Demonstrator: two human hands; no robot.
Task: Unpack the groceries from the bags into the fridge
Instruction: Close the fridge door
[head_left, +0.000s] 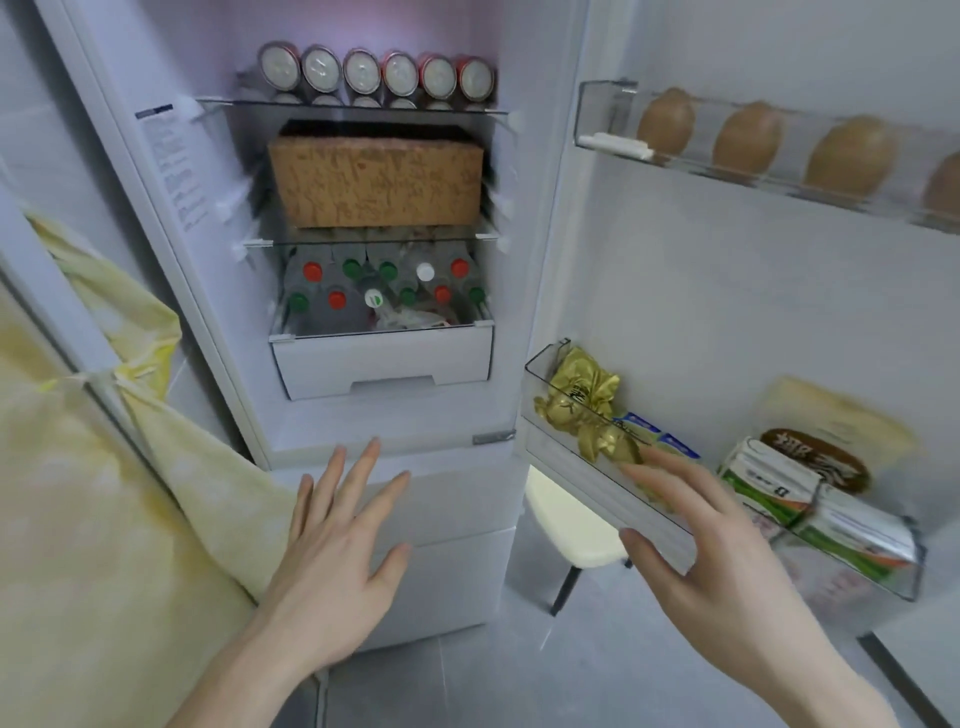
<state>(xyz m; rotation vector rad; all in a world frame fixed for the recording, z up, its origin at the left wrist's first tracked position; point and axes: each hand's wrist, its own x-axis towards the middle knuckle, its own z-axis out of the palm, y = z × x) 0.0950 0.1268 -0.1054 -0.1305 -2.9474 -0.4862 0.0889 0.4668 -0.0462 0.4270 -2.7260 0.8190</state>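
Head view: your left hand (337, 540) and right hand (696, 540) hover spread, fingers released, before the open fridge (363, 415).

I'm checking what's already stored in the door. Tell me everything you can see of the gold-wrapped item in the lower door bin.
The gold-wrapped item is a crinkled, shiny foil-like package with dark printed characters, too blurred to read. It sits at the inner end of the clear lower door bin, leaning against the bin's front wall, its top poking above the rim. Small blue-and-white packets lie right beside it. The right hand reaches toward it with straight fingers; whether it touches cannot be told.
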